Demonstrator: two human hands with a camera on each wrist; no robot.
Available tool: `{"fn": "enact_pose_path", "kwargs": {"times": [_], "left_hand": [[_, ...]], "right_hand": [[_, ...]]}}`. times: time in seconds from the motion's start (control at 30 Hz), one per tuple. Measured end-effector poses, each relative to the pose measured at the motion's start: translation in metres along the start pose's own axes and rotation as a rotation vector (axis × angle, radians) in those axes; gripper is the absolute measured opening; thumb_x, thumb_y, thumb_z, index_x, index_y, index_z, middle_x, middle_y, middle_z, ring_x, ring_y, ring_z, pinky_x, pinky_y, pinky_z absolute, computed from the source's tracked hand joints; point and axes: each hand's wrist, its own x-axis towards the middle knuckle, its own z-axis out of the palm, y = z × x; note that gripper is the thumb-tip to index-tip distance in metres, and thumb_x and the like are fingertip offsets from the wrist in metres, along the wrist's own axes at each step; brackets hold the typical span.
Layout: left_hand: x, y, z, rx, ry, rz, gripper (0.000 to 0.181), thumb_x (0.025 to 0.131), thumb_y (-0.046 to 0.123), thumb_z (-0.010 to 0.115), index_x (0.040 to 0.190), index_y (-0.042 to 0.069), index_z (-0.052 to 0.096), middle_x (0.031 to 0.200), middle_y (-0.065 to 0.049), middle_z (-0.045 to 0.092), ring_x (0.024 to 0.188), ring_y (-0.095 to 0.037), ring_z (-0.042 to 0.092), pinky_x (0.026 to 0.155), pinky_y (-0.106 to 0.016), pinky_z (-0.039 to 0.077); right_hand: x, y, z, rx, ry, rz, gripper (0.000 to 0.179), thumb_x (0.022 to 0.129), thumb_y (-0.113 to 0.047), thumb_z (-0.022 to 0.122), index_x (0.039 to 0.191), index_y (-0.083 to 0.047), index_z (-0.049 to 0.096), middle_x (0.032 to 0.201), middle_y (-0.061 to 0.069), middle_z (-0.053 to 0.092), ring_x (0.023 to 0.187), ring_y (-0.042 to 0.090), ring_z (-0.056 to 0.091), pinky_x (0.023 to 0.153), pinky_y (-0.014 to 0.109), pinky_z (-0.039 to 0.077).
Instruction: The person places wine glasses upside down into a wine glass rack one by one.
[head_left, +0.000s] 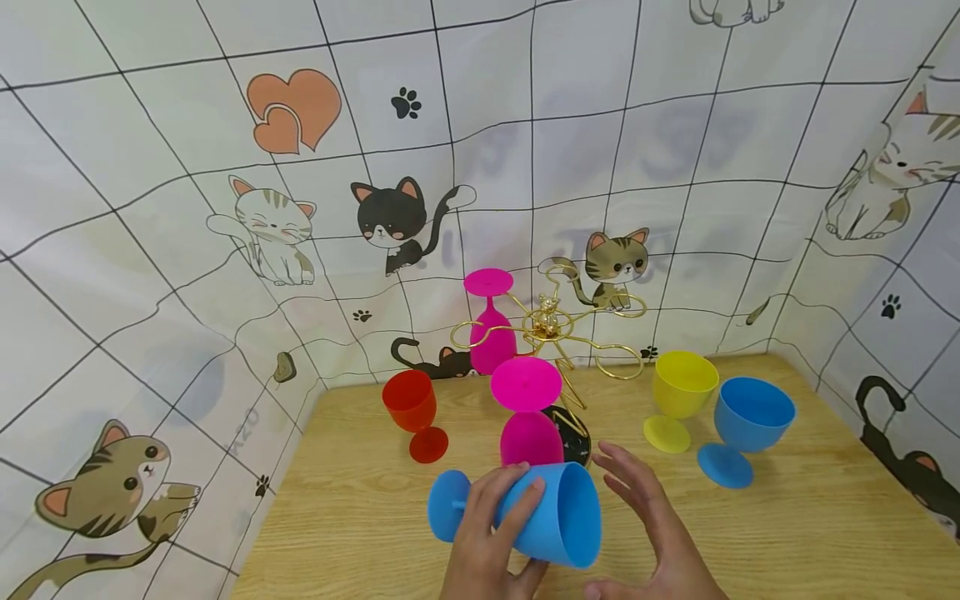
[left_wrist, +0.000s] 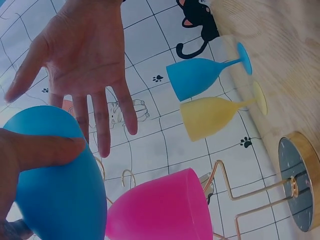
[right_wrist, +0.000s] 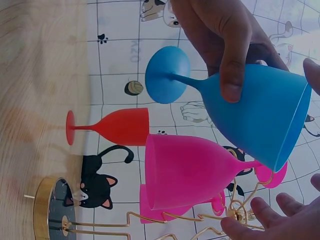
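Note:
A blue plastic goblet [head_left: 543, 512] lies sideways in my left hand [head_left: 491, 533], its mouth turned to the right and its foot to the left. Fingers and thumb of that hand grip the bowl, as the right wrist view also shows. Beside the goblet's mouth, my right hand [head_left: 648, 533] is held with fingers spread and apart from it; the left wrist view shows its bare palm [left_wrist: 85, 65]. Just beyond the goblet, two pink goblets [head_left: 527, 383] hang upside down on a gold wire rack [head_left: 547, 321] with a round black base [head_left: 570, 433].
On the wooden table [head_left: 345, 517] a red goblet [head_left: 410, 404] stands upright at the left. A yellow goblet [head_left: 684, 387] and a second blue goblet [head_left: 752, 417] stand at the right. Several rack loops hold no goblet. Cat-print cloth [head_left: 495, 167] covers the walls behind and beside the table.

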Motion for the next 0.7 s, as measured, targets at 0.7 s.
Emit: {"fn": "enact_pose_path", "kwargs": {"times": [0.7], "left_hand": [[0.000,-0.006,0.014,0.229,0.024,0.323,0.084,0.068,0.044,0.087,0.143,0.029,0.050,0.142,-0.005,0.051,0.128,-0.026,0.045,0.095,-0.040,0.049]], "right_hand": [[0.003,0.012,0.004,0.058,-0.124,-0.039,0.092,0.076,-0.006,0.082,0.152,-0.018,0.032,0.151,-0.003,0.036,0.127,-0.008,0.038,0.088,0.027,0.056]]}}
